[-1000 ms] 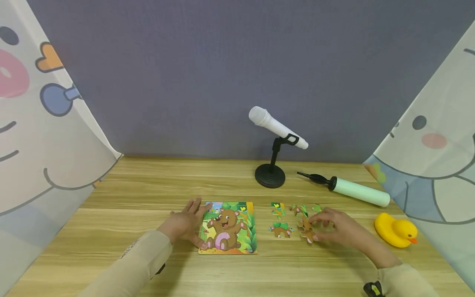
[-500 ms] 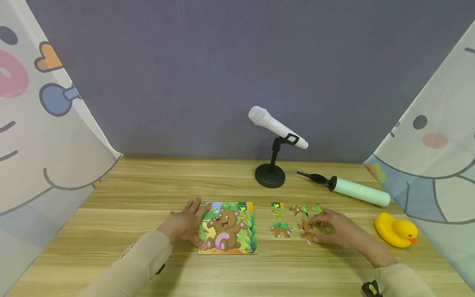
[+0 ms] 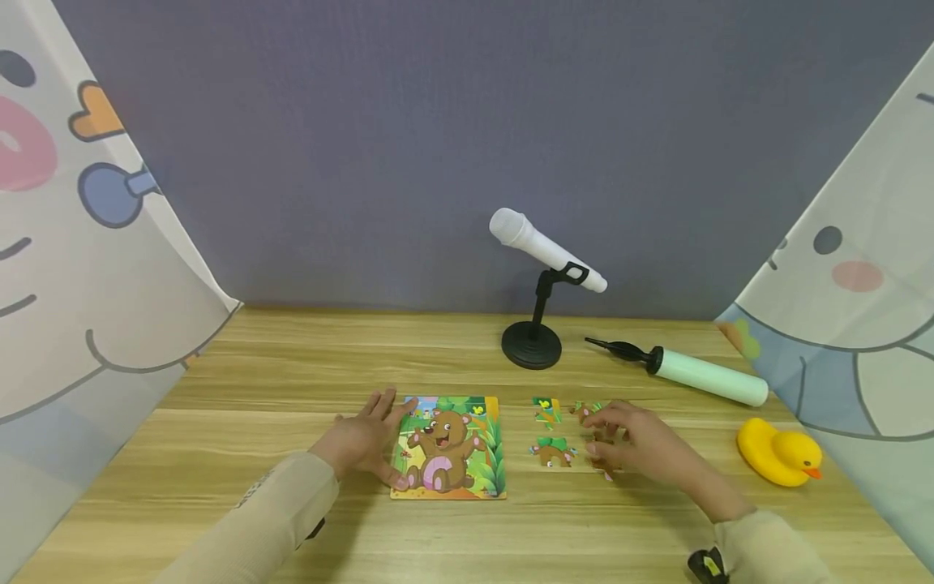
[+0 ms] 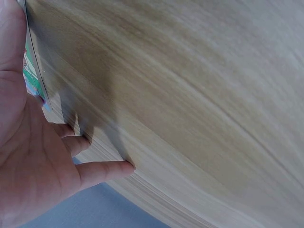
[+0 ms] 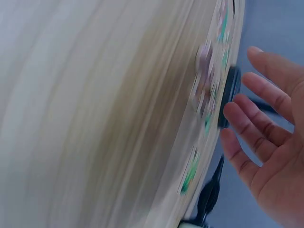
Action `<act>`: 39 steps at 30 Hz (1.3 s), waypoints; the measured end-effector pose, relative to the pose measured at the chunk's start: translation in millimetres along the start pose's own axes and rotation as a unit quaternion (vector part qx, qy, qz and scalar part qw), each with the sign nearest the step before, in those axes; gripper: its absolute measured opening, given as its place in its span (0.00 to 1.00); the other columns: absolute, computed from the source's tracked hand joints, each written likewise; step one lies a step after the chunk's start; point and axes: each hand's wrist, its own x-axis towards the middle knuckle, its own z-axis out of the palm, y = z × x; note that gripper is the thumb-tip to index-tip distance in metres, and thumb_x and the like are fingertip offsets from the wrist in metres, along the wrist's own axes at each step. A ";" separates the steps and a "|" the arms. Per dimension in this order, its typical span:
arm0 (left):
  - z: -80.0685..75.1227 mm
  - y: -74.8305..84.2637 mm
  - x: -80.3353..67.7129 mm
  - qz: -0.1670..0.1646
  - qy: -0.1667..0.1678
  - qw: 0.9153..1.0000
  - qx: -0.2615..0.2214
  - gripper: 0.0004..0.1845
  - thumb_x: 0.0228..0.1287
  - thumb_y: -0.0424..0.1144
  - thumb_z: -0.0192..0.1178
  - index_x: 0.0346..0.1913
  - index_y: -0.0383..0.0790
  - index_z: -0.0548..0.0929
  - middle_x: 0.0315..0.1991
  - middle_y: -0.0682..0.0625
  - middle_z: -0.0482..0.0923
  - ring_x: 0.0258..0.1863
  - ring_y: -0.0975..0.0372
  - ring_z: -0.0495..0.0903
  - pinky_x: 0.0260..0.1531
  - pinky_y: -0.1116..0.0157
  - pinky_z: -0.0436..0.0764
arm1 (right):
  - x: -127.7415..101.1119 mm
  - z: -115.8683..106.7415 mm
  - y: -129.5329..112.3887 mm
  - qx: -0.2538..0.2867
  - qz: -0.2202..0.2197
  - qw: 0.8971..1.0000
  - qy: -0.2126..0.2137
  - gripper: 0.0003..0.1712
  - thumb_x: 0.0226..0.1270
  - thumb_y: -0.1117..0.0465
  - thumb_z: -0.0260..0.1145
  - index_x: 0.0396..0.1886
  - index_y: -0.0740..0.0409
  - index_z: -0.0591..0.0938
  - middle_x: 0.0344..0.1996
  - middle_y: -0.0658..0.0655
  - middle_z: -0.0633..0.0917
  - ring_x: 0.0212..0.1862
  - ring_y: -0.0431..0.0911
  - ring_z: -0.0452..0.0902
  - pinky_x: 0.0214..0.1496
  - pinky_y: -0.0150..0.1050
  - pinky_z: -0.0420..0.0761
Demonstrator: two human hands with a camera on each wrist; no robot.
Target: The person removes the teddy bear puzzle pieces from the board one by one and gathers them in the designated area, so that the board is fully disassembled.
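A bear picture puzzle [image 3: 448, 454] in a square tray lies on the wooden table. My left hand [image 3: 362, 442] rests at its left side, thumb on the lower left corner and fingers spread; the left wrist view shows those fingers [image 4: 107, 172] touching the tabletop. To the right lie several loose jigsaw pieces: a yellow-and-green one [image 3: 546, 412], a brown-and-green one [image 3: 553, 453] and, partly hidden under my right hand [image 3: 645, 444], a brown one [image 3: 606, 468]. That hand hovers over them; in the right wrist view its fingers [image 5: 249, 126] are loosely extended with nothing between them.
Behind the puzzle a white microphone [image 3: 543, 247] sits on a black stand [image 3: 531, 346]. A mint-green hand pump [image 3: 708, 377] lies at the back right, with a yellow rubber duck [image 3: 777, 454] in front of it. A grey panel [image 3: 365, 162] closes off the back.
My right hand has let go of the brown jigsaw piece, which first settled flat, and has moved left over the pieces. My left hand and the puzzle have stayed in place.
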 end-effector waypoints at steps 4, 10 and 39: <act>0.3 -0.3 0.6 -0.001 0.000 1.000 0.003 0.66 0.43 0.55 0.80 0.81 0.40 0.50 0.80 0.29 0.39 0.78 0.36 0.43 0.59 0.21 0.55 | 9.8 9.7 -13.4 0.056 0.000 0.998 -0.011 0.20 0.69 0.54 0.71 0.55 0.61 0.84 0.41 0.53 0.81 0.32 0.37 0.78 0.30 0.35 0.81; 0.4 -0.7 0.1 0.000 0.000 1.000 -0.008 0.67 0.42 0.54 0.80 0.81 0.40 0.50 0.80 0.29 0.38 0.78 0.36 0.42 0.60 0.21 0.53 | 24.5 24.2 -33.8 0.072 -0.002 0.997 -0.013 0.22 0.69 0.50 0.72 0.55 0.59 0.84 0.46 0.53 0.84 0.40 0.40 0.77 0.38 0.35 0.81; 1.3 -0.8 0.4 0.000 0.002 1.000 -0.002 0.67 0.41 0.56 0.79 0.81 0.40 0.50 0.80 0.28 0.39 0.78 0.35 0.44 0.60 0.22 0.56 | 69.6 93.8 -126.0 -0.045 -0.055 0.997 -0.029 0.19 0.58 0.50 0.80 0.46 0.54 0.88 0.40 0.47 0.80 0.38 0.39 0.76 0.41 0.33 0.80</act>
